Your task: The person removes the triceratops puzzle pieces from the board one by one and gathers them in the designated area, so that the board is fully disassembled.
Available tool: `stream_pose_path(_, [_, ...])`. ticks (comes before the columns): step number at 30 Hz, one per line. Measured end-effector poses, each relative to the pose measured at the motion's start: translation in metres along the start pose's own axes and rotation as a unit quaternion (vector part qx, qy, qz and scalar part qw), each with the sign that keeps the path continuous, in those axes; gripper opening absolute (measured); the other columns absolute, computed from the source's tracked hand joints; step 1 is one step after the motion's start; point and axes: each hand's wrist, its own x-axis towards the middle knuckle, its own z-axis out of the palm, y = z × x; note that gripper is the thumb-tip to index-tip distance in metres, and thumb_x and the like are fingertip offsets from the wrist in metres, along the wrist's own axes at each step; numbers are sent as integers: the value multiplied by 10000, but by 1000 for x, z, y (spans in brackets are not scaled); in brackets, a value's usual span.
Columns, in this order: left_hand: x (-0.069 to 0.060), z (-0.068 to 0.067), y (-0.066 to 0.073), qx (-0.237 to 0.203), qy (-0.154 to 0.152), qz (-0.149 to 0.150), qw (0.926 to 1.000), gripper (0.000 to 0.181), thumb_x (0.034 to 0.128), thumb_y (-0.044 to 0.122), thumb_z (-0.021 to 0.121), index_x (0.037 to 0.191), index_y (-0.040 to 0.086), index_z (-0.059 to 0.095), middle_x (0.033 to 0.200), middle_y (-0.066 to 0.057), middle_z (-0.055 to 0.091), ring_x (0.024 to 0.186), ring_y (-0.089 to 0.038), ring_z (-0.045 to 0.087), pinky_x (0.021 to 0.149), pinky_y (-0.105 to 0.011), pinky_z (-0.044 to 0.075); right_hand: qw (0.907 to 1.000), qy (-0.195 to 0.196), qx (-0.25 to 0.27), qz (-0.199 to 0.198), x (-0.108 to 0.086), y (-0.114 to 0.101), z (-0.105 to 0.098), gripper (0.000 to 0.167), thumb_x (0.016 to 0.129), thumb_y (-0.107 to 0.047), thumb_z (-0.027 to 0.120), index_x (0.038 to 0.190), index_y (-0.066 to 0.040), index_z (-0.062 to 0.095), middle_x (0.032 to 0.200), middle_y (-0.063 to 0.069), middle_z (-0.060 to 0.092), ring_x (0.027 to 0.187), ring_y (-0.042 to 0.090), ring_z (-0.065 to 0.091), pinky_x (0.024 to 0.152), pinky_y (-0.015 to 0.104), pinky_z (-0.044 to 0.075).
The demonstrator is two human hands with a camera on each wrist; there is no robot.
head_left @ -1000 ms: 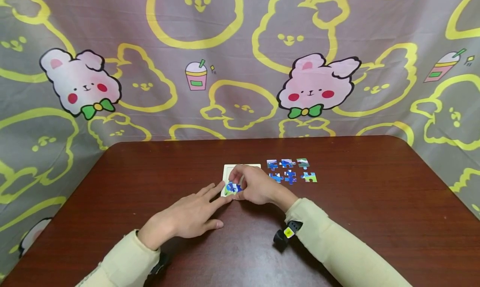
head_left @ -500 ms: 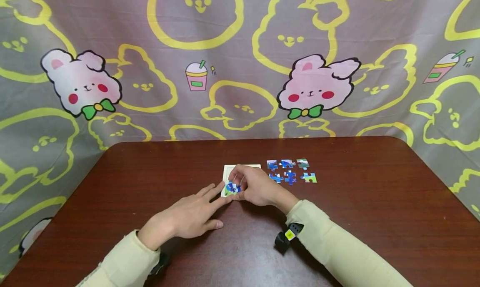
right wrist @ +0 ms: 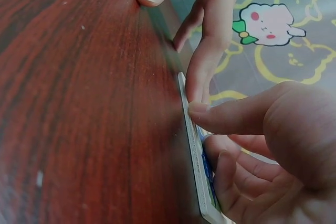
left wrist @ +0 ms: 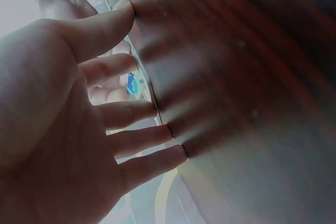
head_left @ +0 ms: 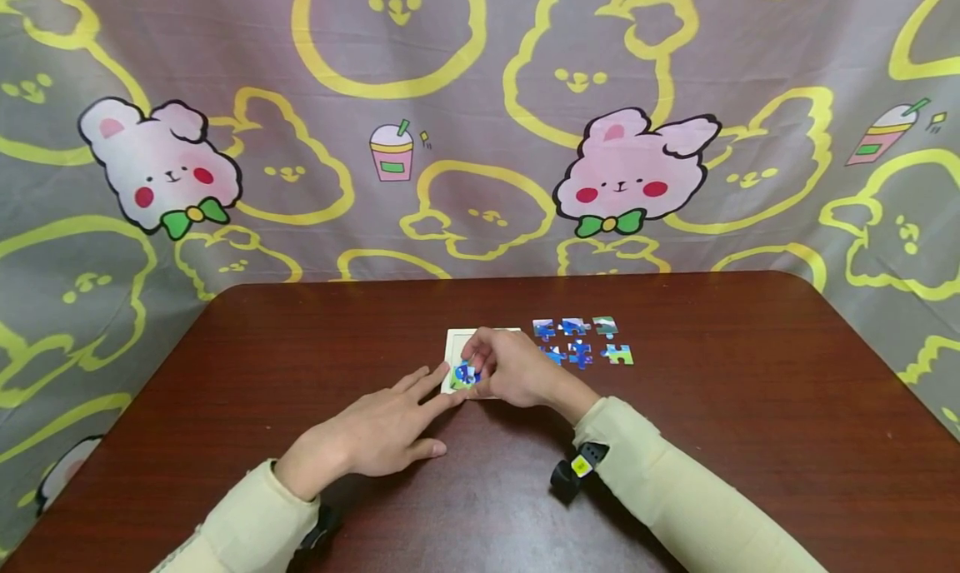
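Note:
A pale, square puzzle tray [head_left: 460,333] lies on the table in front of me. Blue and green puzzle piece [head_left: 465,377] shows in its near left corner, beneath the curled fingers of my right hand [head_left: 516,369], which pinches it. In the right wrist view the thumb of this hand rests along the tray's thin edge [right wrist: 195,153], while the other fingers bend over the blue print. My left hand [head_left: 378,423] lies spread, its fingertips touching the tray's left corner and the tabletop. The right hand hides much of the tray's inside.
Several loose jigsaw pieces [head_left: 576,327] lie in two rows on the brown table [head_left: 315,331], right of the tray. A patterned curtain [head_left: 480,123] hangs behind the table's far edge. A black wrist strap [head_left: 573,473] hangs below the right sleeve.
My right fingers have shifted slightly to the right and turned the puzzle piece, which now sits flatter in the near left corner. My left hand has stayed put.

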Motion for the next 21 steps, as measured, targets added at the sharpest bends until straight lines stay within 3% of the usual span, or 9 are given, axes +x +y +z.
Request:
stream_pose_path(10, [-1, 3, -2, -63, 29, -19, 10000, 671, 1052, 376, 670, 1646, 219, 400, 1773, -178, 216, 1603, -445, 304, 1058, -598, 539, 9998, 81, -160, 28, 1, 0, -1, 347, 785, -48, 898, 1074, -48, 707, 882, 20, 708, 742, 40, 631, 744, 207, 525])
stream_pose_path(21, [0, 3, -3, -139, 14, -51, 9999, 680, 1053, 374, 669, 1641, 176, 391, 1772, -183, 214, 1603, -448, 302, 1088, -613, 515, 9989, 192, -367, 208, 2, -4, 0, 396, 753, -138, 946, 1061, -61, 710, 879, 3, 706, 736, 42, 630, 724, 208, 530])
